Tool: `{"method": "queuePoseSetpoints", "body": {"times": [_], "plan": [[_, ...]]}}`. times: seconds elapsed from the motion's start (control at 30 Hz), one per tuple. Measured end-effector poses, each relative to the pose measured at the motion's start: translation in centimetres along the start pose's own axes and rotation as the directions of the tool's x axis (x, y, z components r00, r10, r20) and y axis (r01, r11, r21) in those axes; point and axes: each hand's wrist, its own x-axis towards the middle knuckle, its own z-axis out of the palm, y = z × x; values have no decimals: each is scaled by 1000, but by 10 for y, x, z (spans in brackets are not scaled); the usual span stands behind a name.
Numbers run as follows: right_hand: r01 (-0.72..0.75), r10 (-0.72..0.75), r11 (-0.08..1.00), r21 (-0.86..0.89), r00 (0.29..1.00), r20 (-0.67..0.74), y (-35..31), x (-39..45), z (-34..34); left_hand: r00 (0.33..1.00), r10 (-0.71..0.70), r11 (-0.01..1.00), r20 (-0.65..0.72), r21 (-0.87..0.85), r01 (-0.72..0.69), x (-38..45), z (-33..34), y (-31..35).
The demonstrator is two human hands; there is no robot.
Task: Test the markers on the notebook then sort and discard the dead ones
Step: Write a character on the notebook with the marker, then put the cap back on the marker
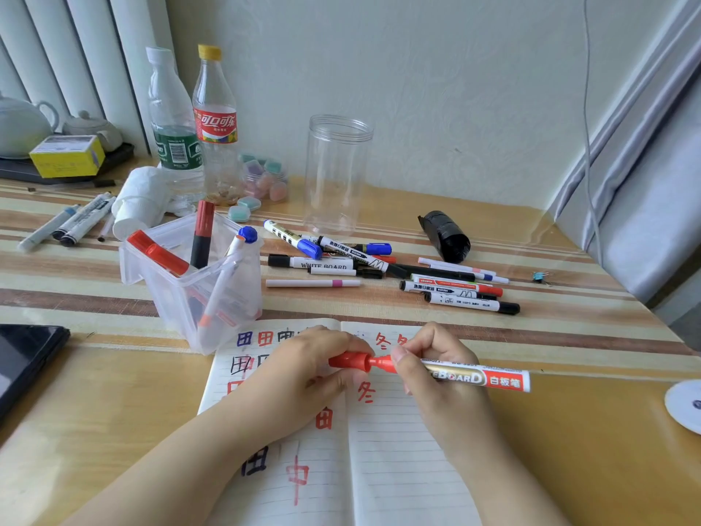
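An open lined notebook (398, 457) lies in front of me, marked with red, blue and black characters. Above it my right hand (432, 358) grips a red whiteboard marker (489, 377) by its barrel, held level. My left hand (315, 362) is closed on its red cap (349, 362), which sits at the marker's tip. A clear plastic bin (189, 282) to the left holds several markers upright. A loose pile of markers (383, 267) lies on the table beyond the notebook. Three more markers (72, 225) lie at the far left.
An empty clear jar (337, 172) stands behind the pile, with two plastic bottles (193, 123) and a tissue wad (144, 195) to its left. A black roll (445, 235) lies at the right. A dark tablet (22, 358) sits at the left edge, a white disc (686, 406) at the right.
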Motion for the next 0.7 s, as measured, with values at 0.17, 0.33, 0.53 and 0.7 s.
{"method": "queuePoseSetpoints", "body": {"times": [0.17, 0.33, 0.53, 0.7], "plan": [[-81, 70, 993, 90, 990, 120, 2, 1, 4, 994, 111, 993, 12, -31, -111, -1, 4, 5], [-201, 167, 948, 247, 974, 153, 2, 2, 3, 997, 71, 996, -19, -58, -72, 0, 3, 9], [-222, 216, 954, 202, 975, 51, 4, 2, 4, 997, 72, 997, -25, 37, -71, -2, 5, 10], [-244, 227, 927, 285, 970, 90, 5, 1, 5, 995, 93, 995, -41, 51, -91, -2, 3, 17]]}}
